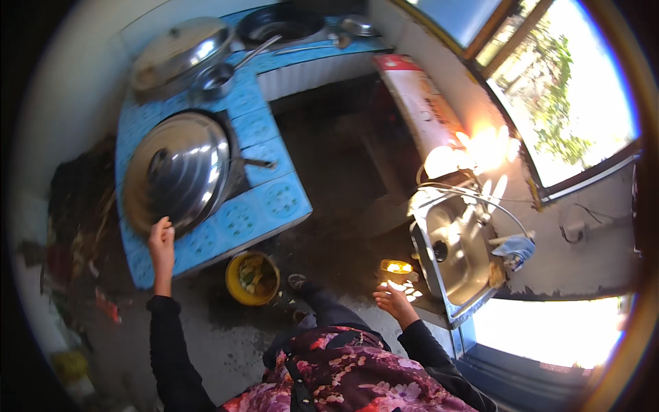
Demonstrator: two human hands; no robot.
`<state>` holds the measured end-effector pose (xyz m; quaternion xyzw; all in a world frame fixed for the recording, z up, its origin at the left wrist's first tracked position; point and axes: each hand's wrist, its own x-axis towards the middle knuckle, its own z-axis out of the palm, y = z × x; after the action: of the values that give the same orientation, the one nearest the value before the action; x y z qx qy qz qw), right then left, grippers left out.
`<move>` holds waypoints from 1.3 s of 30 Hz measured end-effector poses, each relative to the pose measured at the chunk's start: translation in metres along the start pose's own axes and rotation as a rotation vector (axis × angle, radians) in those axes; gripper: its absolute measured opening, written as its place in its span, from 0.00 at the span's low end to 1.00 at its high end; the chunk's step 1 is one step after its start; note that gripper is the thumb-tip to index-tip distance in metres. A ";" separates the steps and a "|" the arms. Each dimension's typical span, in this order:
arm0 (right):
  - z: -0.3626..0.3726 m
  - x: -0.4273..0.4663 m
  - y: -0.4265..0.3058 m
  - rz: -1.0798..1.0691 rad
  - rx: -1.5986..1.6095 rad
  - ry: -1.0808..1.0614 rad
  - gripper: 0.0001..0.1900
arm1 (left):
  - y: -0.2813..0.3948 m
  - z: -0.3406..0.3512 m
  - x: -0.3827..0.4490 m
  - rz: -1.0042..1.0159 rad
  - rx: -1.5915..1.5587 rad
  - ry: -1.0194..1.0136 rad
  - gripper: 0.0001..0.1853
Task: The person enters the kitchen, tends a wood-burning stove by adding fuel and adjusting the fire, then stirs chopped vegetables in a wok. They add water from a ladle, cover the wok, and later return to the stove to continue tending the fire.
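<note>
My left hand (162,239) reaches over the corner of a blue tiled stove counter (238,217), its fingers curled. It overlaps the near rim of a large domed metal wok lid (191,159); whether it touches the rim or grips anything is unclear. The lid has a dark knob (158,160) and covers a round vessel set in the counter. My right hand (395,305) hangs to the right of my body, fingers loosely extended and nothing in them. A yellow container (396,268) stands below and beyond it, in bright sunlight.
A yellow bucket (231,288) with food scraps stands on the floor before my feet. At right is a metal sink (466,247) with a hose (494,198). Behind the lid are a saucepan (212,82), another large lid (180,51) and a dark wok (278,26).
</note>
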<state>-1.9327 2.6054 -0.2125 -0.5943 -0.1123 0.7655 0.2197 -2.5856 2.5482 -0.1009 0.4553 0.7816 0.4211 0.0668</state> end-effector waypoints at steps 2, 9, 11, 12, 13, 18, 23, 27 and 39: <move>-0.006 0.001 0.010 -0.020 -0.012 -0.043 0.25 | 0.005 -0.018 -0.042 -0.081 -0.025 0.003 0.16; 0.031 0.005 -0.046 -0.128 -0.142 -0.141 0.18 | 0.002 -0.088 -0.120 -0.258 -0.010 0.031 0.15; 0.076 0.007 -0.085 -0.233 -0.233 -0.214 0.17 | 0.015 -0.092 -0.127 -0.291 -0.014 0.045 0.15; 0.100 0.011 -0.107 -0.262 -0.260 -0.247 0.16 | 0.022 -0.091 -0.129 -0.286 -0.024 0.058 0.15; 0.122 0.018 -0.129 -0.295 -0.295 -0.278 0.16 | 0.029 -0.085 -0.128 -0.283 -0.036 0.062 0.16; 0.252 0.072 -0.244 -0.518 -0.509 -0.381 0.15 | 0.062 -0.046 -0.104 -0.259 -0.137 0.072 0.15; 0.385 0.159 -0.366 -0.695 -0.693 -0.420 0.17 | 0.089 0.010 -0.047 -0.321 -0.174 0.079 0.14; 0.493 0.248 -0.445 -0.789 -0.769 -0.468 0.14 | 0.117 0.046 -0.010 -0.435 -0.204 0.042 0.16; 0.678 0.406 -0.570 -1.767 -1.767 0.324 0.36 | 0.144 0.057 0.018 -0.736 -0.138 0.158 0.15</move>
<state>-2.5469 3.3576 -0.1327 -0.3472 -0.9153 -0.0603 0.1951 -2.4737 2.6298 -0.0286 0.1049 0.8654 0.4544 0.1833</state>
